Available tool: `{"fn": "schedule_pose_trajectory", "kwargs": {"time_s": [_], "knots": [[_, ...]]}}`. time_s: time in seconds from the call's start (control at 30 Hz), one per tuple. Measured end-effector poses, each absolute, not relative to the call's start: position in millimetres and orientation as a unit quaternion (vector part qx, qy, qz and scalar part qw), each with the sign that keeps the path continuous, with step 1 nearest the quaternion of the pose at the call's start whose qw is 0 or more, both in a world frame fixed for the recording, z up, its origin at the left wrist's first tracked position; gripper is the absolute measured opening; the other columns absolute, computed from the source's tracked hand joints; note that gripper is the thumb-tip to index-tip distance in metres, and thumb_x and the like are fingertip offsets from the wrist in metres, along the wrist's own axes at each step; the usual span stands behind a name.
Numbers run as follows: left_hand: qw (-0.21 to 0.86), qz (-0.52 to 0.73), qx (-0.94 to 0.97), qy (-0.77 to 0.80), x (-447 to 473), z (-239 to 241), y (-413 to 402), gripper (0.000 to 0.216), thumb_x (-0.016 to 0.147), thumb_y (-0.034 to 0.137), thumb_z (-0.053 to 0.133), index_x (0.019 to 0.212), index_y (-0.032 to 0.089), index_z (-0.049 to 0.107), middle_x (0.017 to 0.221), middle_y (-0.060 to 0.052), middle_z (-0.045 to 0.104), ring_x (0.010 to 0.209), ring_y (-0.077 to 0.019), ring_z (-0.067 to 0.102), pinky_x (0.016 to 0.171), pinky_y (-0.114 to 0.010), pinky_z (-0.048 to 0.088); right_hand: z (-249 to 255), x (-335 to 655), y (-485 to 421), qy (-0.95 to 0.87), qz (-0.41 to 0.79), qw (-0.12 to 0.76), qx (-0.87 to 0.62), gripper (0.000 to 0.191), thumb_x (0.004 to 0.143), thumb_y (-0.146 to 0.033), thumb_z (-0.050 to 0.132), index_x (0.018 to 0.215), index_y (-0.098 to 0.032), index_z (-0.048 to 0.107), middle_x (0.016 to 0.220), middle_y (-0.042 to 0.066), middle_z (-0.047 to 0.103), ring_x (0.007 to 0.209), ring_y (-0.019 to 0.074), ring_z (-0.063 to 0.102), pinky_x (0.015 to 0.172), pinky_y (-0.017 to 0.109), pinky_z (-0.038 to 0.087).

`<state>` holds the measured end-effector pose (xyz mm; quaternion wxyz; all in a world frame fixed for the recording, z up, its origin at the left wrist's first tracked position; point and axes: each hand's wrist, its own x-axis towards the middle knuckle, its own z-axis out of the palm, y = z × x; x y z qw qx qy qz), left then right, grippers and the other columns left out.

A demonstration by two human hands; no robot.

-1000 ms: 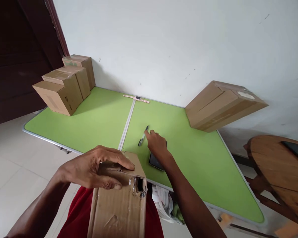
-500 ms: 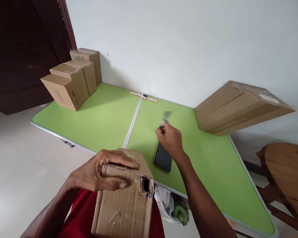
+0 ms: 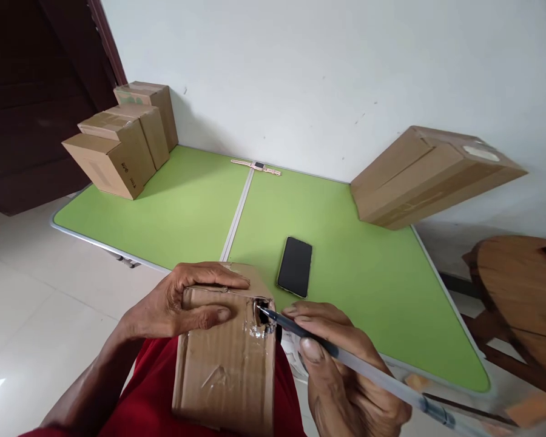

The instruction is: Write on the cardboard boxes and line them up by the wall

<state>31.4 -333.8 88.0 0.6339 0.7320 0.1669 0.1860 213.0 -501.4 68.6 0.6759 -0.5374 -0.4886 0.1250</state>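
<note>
1. The left hand [image 3: 188, 303] lies clenched over the top far edge of a worn brown cardboard box [image 3: 227, 352], fingers wrapped across the upper face and thumb pressed against the near side.
2. The cardboard box rests on the person's lap, over red cloth [image 3: 150, 388], just in front of the near edge of the green folding table [image 3: 359, 285].
3. A torn hole [image 3: 262, 311] ringed with clear tape shows at the box's upper right corner.
4. The right hand [image 3: 341, 370] sits just right of the box, below the table edge, fingers closed around a slim grey pen with a dark tip [image 3: 327, 347].
5. The pen slants from lower right up to the left, and its tip touches the torn hole.
6. A black smartphone [image 3: 295, 266] lies flat on the table, just beyond both hands.
7. Three small brown cartons [image 3: 118, 142] stand at the table's far left corner.
8. A large brown carton [image 3: 423, 179] lies against the white wall on the right.
9. A pale wristwatch [image 3: 256, 165] lies on the table's far edge at the centre seam.
10. A round wooden stool [image 3: 519, 291] stands beside the table at right.
</note>
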Motion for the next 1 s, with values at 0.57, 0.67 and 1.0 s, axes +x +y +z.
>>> {"fn": "schedule_pose_trajectory", "kwargs": {"time_s": [0.57, 0.67, 1.0], "knots": [[0.636, 0.178, 0.732, 0.167, 35, 90, -335, 0.037, 0.094, 0.023, 0.078, 0.132, 0.022, 0.078, 0.133, -0.012, 0.077, 0.128, -0.0295, 0.072, 0.107, -0.039, 0.059, 74, 219, -506, -0.541, 0.115, 0.619, -0.558, 0.031, 0.095, -0.004, 0.063, 0.114, -0.026, 0.074, 0.1, 0.006, 0.073, 0.098, 0.0245, 0.07, 0.086, 0.043, 0.057], [0.633, 0.184, 0.732, 0.173, 35, 91, -335, 0.036, 0.094, 0.024, 0.079, 0.13, 0.022, 0.079, 0.131, -0.012, 0.078, 0.125, -0.0291, 0.073, 0.105, -0.039, 0.06, 76, 222, -512, -0.542, 0.136, 0.611, -0.56, 0.024, 0.096, -0.007, 0.063, 0.107, -0.026, 0.073, 0.093, 0.005, 0.072, 0.091, 0.0237, 0.069, 0.081, 0.041, 0.056], [0.63, 0.192, 0.733, 0.169, 31, 83, -333, 0.035, 0.095, 0.026, 0.079, 0.13, 0.025, 0.079, 0.131, -0.009, 0.078, 0.125, -0.0271, 0.072, 0.109, -0.039, 0.055, 73, 295, -444, -0.457, 0.236, 0.544, -0.662, 0.021, 0.109, -0.038, 0.058, 0.103, -0.02, 0.066, 0.096, 0.007, 0.076, 0.075, 0.0188, 0.074, 0.053, 0.027, 0.057]]}}
